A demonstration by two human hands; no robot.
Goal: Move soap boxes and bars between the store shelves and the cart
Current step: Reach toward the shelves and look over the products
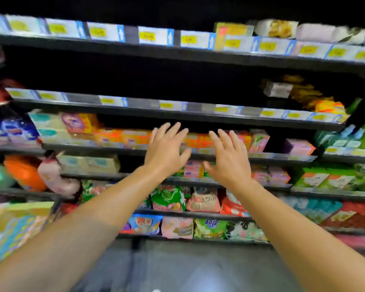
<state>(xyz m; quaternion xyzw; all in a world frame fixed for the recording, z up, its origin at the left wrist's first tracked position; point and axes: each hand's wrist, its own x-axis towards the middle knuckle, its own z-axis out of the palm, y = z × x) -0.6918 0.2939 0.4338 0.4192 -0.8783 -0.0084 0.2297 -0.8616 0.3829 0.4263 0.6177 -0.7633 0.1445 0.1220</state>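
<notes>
Both my arms stretch forward toward the store shelves. My left hand has its fingers spread and straight, and it holds nothing. My right hand is likewise spread and empty, a little lower and to the right. Just behind the fingertips lies a row of orange soap boxes on the middle shelf. Pink soap boxes sit on the shelf below, partly hidden by my hands. The view is blurred by motion. No cart is visible.
Price labels line the dark shelf edges above. A purple box stands at the right of the middle shelf. Bagged goods fill the lower shelves, green packs the right side. Grey floor lies below.
</notes>
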